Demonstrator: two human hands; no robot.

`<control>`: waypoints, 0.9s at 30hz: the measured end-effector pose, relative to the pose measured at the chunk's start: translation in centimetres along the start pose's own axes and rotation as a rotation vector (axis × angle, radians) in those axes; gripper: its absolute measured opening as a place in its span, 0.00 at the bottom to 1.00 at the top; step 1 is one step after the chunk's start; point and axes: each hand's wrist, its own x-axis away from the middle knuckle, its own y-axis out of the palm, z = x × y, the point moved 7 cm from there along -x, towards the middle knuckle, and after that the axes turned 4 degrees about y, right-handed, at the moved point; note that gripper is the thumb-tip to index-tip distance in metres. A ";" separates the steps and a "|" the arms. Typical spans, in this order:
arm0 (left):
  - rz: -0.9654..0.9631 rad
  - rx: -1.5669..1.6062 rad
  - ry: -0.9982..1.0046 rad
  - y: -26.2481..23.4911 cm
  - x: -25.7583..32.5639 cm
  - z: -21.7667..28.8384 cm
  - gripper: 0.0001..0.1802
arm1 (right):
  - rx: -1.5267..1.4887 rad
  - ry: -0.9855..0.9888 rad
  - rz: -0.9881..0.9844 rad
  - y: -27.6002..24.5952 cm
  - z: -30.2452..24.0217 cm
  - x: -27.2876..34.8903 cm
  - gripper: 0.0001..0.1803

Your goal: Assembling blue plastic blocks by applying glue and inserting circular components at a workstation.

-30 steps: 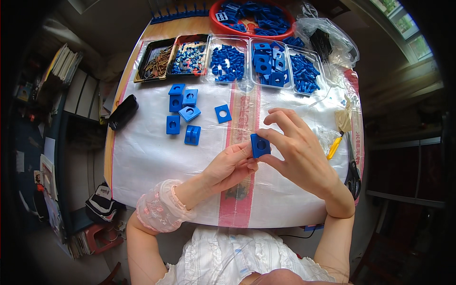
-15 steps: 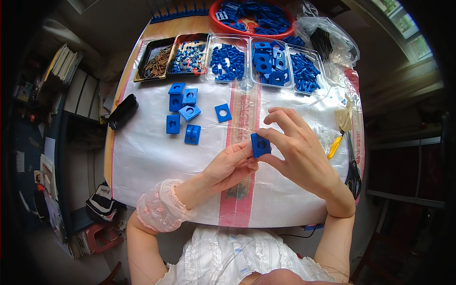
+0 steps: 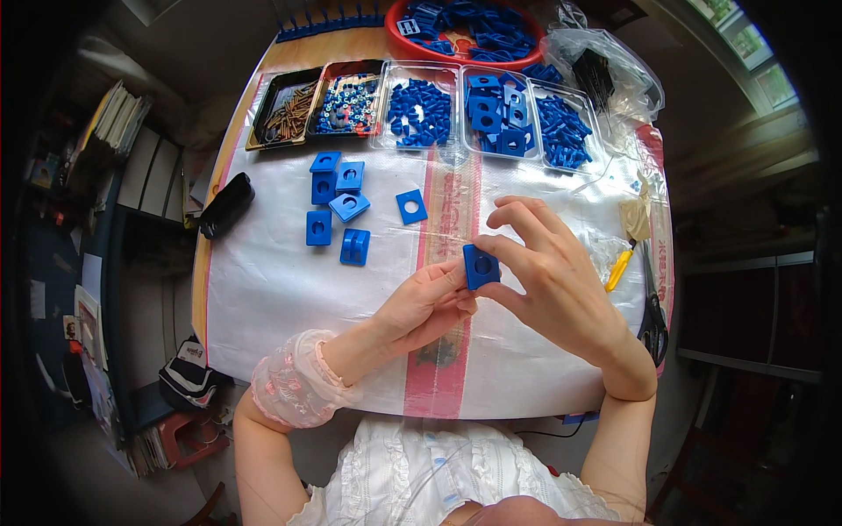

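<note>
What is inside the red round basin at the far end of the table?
The red basin holds a heap of blue plastic parts. Its upper part is cut off by the picture's edge, and the bottom is covered by the parts.

Worktable clutter around the white plastic sheet (image 3: 289,289)

A red basin (image 3: 412,39) of blue parts sits at the far edge, five trays before it; six loose blue blocks (image 3: 338,206) lie left of centre, a black case (image 3: 225,205) at the left rim, scissors (image 3: 651,307) and a yellow-handled tool (image 3: 618,270) right
</note>
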 end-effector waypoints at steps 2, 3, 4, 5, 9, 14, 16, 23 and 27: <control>0.002 0.001 -0.002 -0.2 0.0 -0.1 0.17 | 0.001 -0.001 0.000 0.0 0.0 0.0 0.22; 0.004 0.002 -0.002 -0.2 0.0 -0.1 0.17 | 0.001 -0.003 0.001 0.0 0.0 0.0 0.22; 0.008 -0.005 -0.002 -0.2 0.0 -0.1 0.17 | 0.002 -0.005 0.001 0.1 0.0 0.0 0.22; 0.013 -0.013 -0.002 -0.1 0.1 -0.1 0.17 | 0.001 -0.003 0.001 0.0 0.0 0.0 0.22; 0.010 -0.039 -0.001 -0.1 0.0 0.0 0.18 | -0.003 0.001 0.001 0.0 0.1 0.0 0.23; 0.005 -0.038 0.005 -0.1 0.1 0.1 0.18 | -0.007 0.006 0.002 0.0 0.1 0.0 0.23; 0.004 -0.040 0.006 0.0 0.1 0.1 0.19 | -0.008 0.005 0.002 -0.1 0.0 0.0 0.23; -0.003 -0.039 0.004 -0.1 0.1 0.1 0.19 | -0.012 0.006 0.008 -0.1 0.0 0.0 0.23; -0.007 -0.040 0.001 -0.2 0.2 0.1 0.19 | -0.010 0.006 0.004 -0.2 -0.1 0.0 0.23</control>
